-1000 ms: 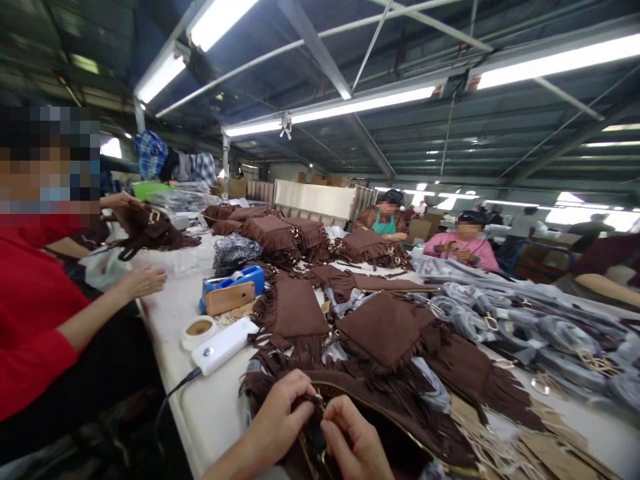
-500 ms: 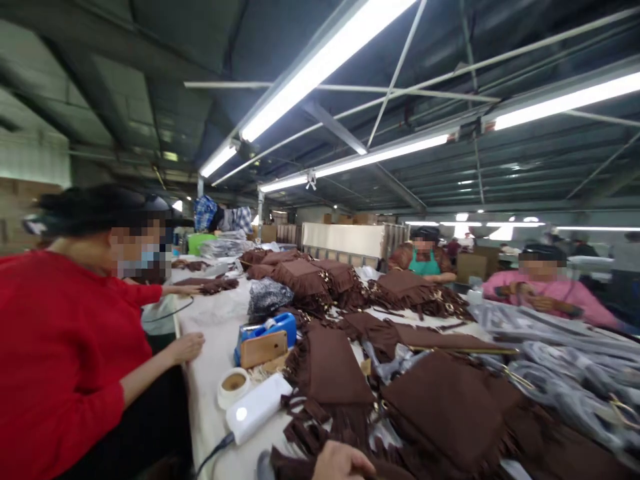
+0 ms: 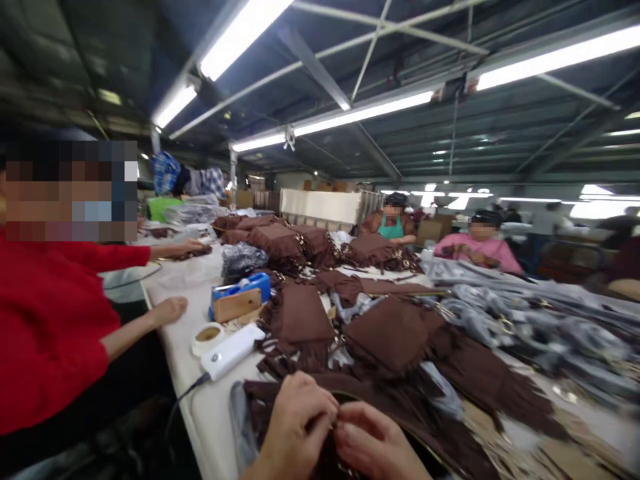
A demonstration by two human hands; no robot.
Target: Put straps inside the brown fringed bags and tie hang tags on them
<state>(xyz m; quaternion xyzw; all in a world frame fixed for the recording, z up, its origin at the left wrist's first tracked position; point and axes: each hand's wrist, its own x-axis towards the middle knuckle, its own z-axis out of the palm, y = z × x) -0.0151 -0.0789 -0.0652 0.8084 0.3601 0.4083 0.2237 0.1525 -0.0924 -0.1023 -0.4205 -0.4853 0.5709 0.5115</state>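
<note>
My left hand [image 3: 300, 421] and my right hand [image 3: 374, 441] meet at the bottom centre, over a dark brown fringed bag [image 3: 400, 408] with a gold-coloured zip edge. Both hands have their fingers closed in a pinch near the bag's opening. The small part between the fingertips is mostly hidden, with a hint of metal below it. Just beyond lie two more brown fringed bags, one flat [image 3: 304, 313] and one turned cornerwise [image 3: 385, 332].
To the left are a white corded device [image 3: 233, 352], a tape roll [image 3: 207, 339], a phone [image 3: 239, 305] and a blue tape dispenser [image 3: 257, 285]. A person in red [image 3: 50, 320] stands at the table's left edge. Plastic-wrapped straps [image 3: 520, 313] cover the right. Two people sit across.
The view has tipped down and swung slightly right. Before, only one hand showed at the bottom edge; now both are in view, fingers together at the brown bag.
</note>
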